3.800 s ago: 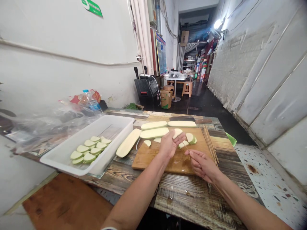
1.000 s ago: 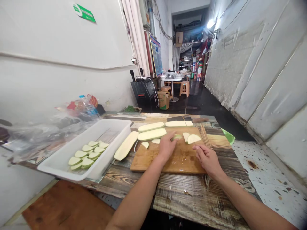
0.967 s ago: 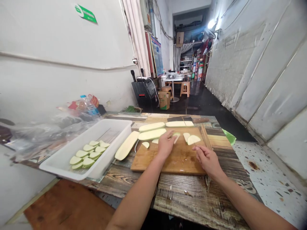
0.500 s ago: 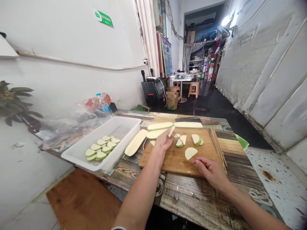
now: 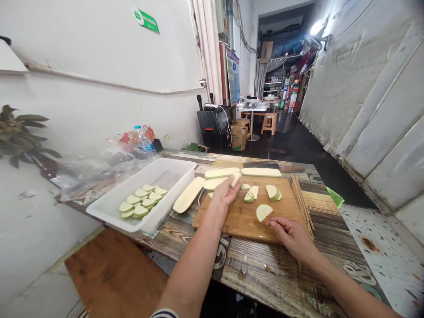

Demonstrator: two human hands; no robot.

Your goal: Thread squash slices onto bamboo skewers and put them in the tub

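Note:
My left hand (image 5: 228,190) is over the left part of the wooden cutting board (image 5: 235,223), its fingers closed on a pale zucchini slice (image 5: 236,178). Lower down, my right hand (image 5: 289,232) pinches the end of a thin bamboo skewer (image 5: 270,219), with a half-round zucchini slice (image 5: 264,213) on its tip. Several cut zucchini pieces (image 5: 272,192) lie on the board between and beyond my hands. Halved zucchinis (image 5: 188,195) rest along the board's left and far sides.
A white plastic tub (image 5: 109,215) on the left contains several skewered slices (image 5: 141,201). Loose bamboo skewers (image 5: 302,205) lie along the board's right edge. Behind the board is a knife with a wooden handle (image 5: 292,168). Plastic bags (image 5: 96,170) and a water bottle (image 5: 144,139) stand by the wall.
The slice in my left hand has turned from edge-on to show more of its pale face. My right hand, with the skewered slice, has hardly moved. The view has shifted slightly.

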